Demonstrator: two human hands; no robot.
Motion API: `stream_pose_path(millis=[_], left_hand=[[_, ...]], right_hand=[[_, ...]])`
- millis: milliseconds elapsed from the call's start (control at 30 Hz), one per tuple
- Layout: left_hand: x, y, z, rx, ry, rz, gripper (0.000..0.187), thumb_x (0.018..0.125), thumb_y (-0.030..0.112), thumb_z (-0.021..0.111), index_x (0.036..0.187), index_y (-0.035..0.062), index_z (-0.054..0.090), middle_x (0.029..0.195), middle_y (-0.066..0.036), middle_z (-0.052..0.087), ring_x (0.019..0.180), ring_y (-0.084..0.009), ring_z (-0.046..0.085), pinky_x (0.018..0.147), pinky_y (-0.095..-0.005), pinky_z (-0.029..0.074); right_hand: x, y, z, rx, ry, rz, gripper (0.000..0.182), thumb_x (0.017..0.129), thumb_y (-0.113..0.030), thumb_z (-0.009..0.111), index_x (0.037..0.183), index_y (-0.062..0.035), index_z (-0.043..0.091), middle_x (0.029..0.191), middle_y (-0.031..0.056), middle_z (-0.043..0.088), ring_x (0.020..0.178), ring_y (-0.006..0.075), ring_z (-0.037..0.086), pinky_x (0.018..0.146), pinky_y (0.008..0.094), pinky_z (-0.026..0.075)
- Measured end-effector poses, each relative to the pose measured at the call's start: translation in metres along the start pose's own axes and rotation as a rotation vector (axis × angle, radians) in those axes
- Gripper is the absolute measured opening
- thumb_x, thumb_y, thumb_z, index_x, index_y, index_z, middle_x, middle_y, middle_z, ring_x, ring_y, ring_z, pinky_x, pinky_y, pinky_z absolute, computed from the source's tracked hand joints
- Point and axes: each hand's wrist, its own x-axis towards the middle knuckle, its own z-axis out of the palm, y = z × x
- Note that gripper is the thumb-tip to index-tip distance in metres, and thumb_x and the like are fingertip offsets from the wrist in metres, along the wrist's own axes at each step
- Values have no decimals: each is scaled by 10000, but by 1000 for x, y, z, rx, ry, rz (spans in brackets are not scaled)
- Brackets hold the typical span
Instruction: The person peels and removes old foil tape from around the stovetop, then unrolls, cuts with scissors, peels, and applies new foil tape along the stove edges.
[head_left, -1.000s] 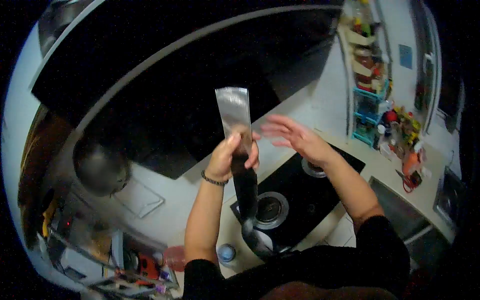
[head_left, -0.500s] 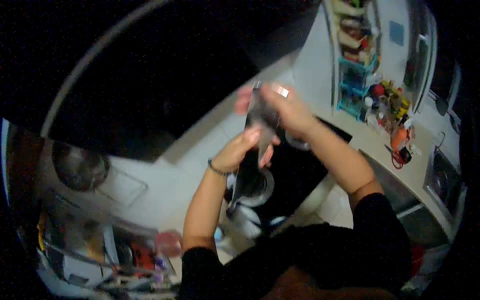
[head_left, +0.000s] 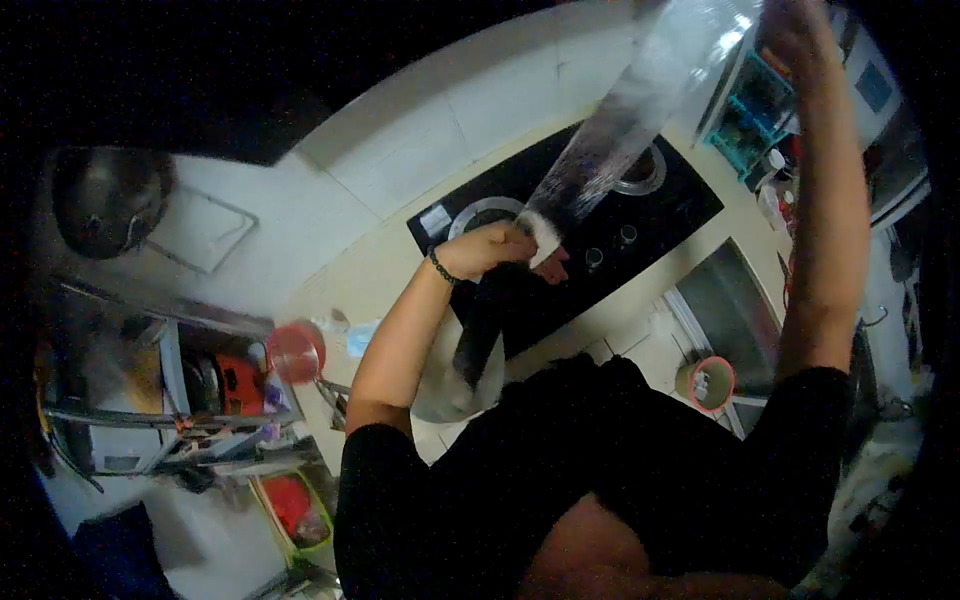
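A long strip of clear plastic film stretches diagonally above the cooktop, shiny and creased. My left hand, with a dark beaded bracelet at its wrist, is closed around the film's lower end, where it bunches into a whitish ring. Below that hand hangs a dark, see-through length that I cannot clearly make out. At the top right my right hand is raised high at the film's other end, its fingers closed and partly cut off by the dark frame edge. Beneath lies a black glass cooktop with two round burners and knobs.
A dark wok sits at the far left beside a wire stand. Red plastic container and a blue packet are on the left counter. A bin stands low at right. Teal shelving is behind my right arm.
My hands were close together over the cooktop with the film bunched between them. My right hand has moved up and right, and the film is now drawn out long.
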Motion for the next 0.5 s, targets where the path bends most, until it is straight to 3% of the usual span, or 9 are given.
stream_pose_path(millis=[33, 133, 200, 233, 267, 333, 367, 433, 500], left_hand=[[-8, 15, 6, 140, -9, -46, 239, 879, 168, 537, 1015, -15, 609, 1054, -130, 611, 972, -223, 564, 890, -325, 418], [-32, 20, 19, 139, -25, -148, 316, 869, 160, 559, 1136, -9, 554, 1107, -128, 596, 1024, -238, 549, 924, -340, 409], [-49, 7, 23, 100, -53, -124, 380, 865, 162, 576, 1203, -1, 517, 1114, -122, 596, 1047, -232, 543, 937, -340, 407], [-59, -18, 28, -47, -21, -89, 356, 876, 144, 543, 1186, -29, 528, 1070, -121, 618, 995, -207, 571, 904, -323, 427], [-64, -31, 32, -192, 17, -57, 338, 887, 126, 510, 1169, -58, 538, 1025, -120, 640, 942, -182, 598, 870, -305, 446], [-83, -39, 36, -324, 146, -164, 420, 833, 144, 638, 1216, 21, 515, 1112, -78, 601, 1074, -177, 536, 914, -313, 429], [-97, -73, 28, -184, 203, -206, 449, 832, 140, 640, 1239, 27, 489, 1112, -74, 600, 1062, -169, 541, 912, -306, 431], [-105, -38, 40, -8, 251, -290, 440, 857, 86, 568, 1282, 49, 460, 1112, -79, 588, 974, -154, 561, 859, -292, 447], [-123, -71, 43, 96, 339, -278, 476, 845, 75, 584, 1297, 64, 437, 1084, -68, 587, 959, -143, 555, 841, -290, 452]], right_hand=[[-27, -13, 55, -93, 264, -31, 388, 959, -297, 395, 1136, 26, 520, 1013, 146, 630, 908, 237, 626, 804, 340, 515], [-3, -32, 31, -145, 91, -72, 353, 946, -232, 424, 1169, 28, 509, 1058, 140, 622, 948, 232, 615, 857, 328, 495], [15, -46, 18, -172, -217, -42, 361, 941, -229, 434, 1181, 32, 505, 1091, 142, 612, 984, 231, 602, 880, 335, 481], [16, -54, 25, -219, -70, 15, 375, 942, -248, 439, 1185, 30, 505, 1120, 140, 600, 1019, 231, 586, 894, 339, 470], [28, -45, 0, -83, -369, -42, 397, 936, -269, 462, 1197, 29, 497, 1137, 138, 592, 1038, 232, 575, 900, 340, 466], [19, -56, 21, -381, -446, -149, 405, 925, -273, 492, 1193, 30, 500, 1132, 140, 594, 1031, 230, 579, 901, 344, 467], [38, -60, 14, -270, -72, -20, 397, 928, -271, 489, 1191, 26, 502, 1125, 138, 596, 1021, 221, 582, 892, 341, 472], [27, -54, 39, -335, -266, -121, 362, 944, -267, 452, 1162, 13, 525, 1088, 119, 612, 993, 206, 591, 873, 324, 477], [68, -81, 10, -423, -23, -11, 353, 951, -271, 436, 1139, 9, 540, 1044, 100, 628, 972, 199, 596, 854, 320, 486]])
